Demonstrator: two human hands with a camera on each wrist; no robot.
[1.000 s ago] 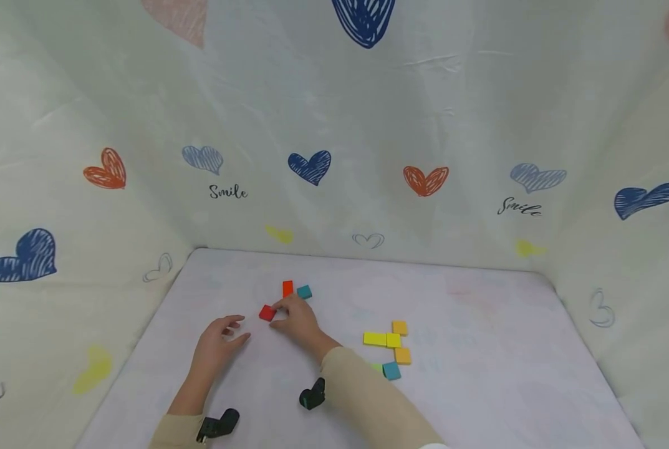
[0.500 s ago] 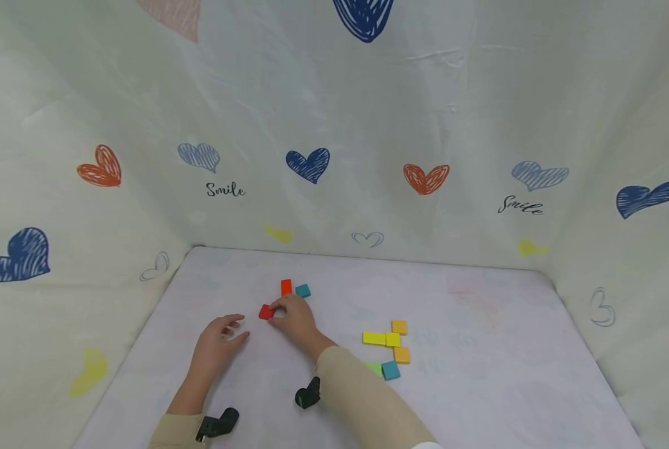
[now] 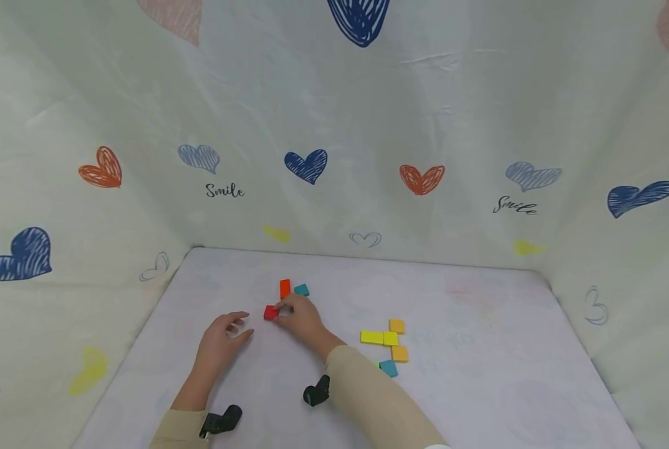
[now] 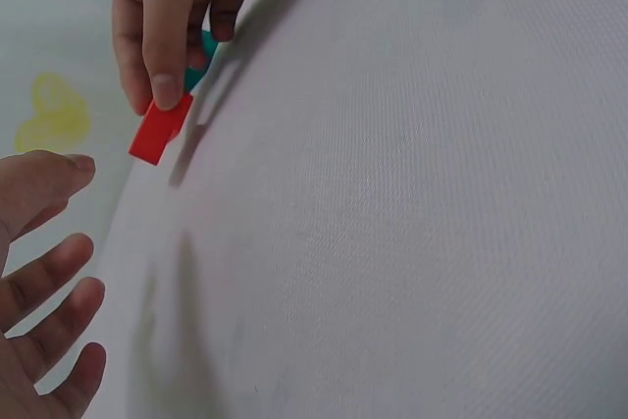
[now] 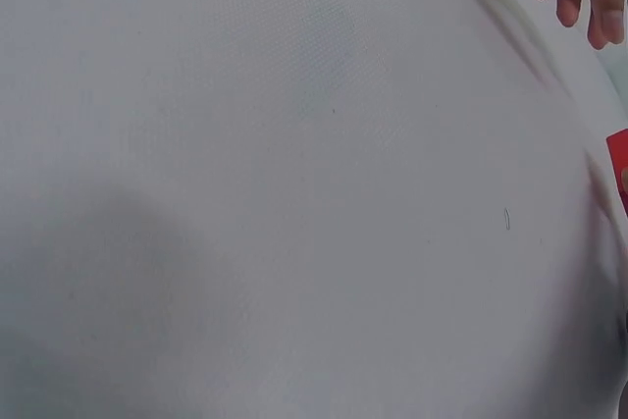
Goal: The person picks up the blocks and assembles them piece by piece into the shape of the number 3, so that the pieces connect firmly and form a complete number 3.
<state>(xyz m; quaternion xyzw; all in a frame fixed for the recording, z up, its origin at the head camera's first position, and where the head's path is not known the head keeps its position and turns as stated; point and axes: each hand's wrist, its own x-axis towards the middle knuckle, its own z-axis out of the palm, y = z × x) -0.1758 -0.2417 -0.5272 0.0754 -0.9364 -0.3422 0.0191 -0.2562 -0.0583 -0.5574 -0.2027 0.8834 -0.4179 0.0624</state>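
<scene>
My right hand pinches a small red block between thumb and fingers. In the left wrist view that red block juts from the fingertips, above its shadow on the table. A little to the left, my left hand has its fingers apart and holds nothing; its loosely spread fingers also show at the left wrist view's edge. Just behind the right hand lie an orange-red oblong block and a teal block, the oblong's near end close to the fingers.
Right of the right forearm sits a group of blocks: a yellow bar, a yellow square, two orange squares, a teal block and a green one partly hidden by the sleeve. A heart-printed curtain surrounds the white table.
The red block has shifted slightly right with my right hand, closer under the orange-red oblong. My left hand has edged right a little. The head view has swayed slightly.
</scene>
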